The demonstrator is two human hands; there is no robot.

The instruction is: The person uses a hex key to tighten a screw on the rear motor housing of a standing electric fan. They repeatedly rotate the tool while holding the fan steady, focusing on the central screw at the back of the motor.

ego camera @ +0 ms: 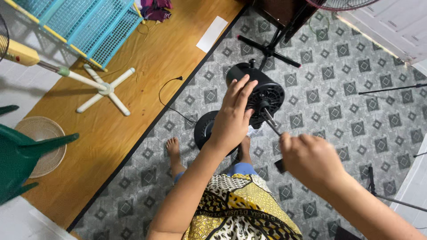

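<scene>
The floor here is split in two: a grey vinyl sheet point(338, 102) printed with diamond squares on one side, and a wood-look sheet point(133, 111) on the other, a dark seam running between them. The person stands on the grey part, bare feet partly hidden under the arms and a yellow patterned garment point(242, 209).

The black fan motor housing point(262, 91) sits just above a round black base point(205, 129), most of which is covered by the forearm. The left hand point(233, 115) lies flat over the near side of the housing, fingers stretched and only slightly spread, pressing on it rather than wrapping round; the palm side is out of sight. A metal shaft point(270, 121) sticks out of the vented front face toward the right hand point(309, 158). That hand is curled into a loose fist and blurred; something small and dark point(280, 166) shows at its lower edge, but I cannot tell what it is or whether the fingers grip it.

Around them: a white fan stand with a cross foot point(106, 91) on the wood part, a beige grille point(42, 142) half hidden by a green plastic chair point(22, 160), a blue wire rack point(89, 24) cut off at the top, a loose black cable point(171, 95), and a black cross-foot stand point(269, 49) whose upper part leaves the frame.
</scene>
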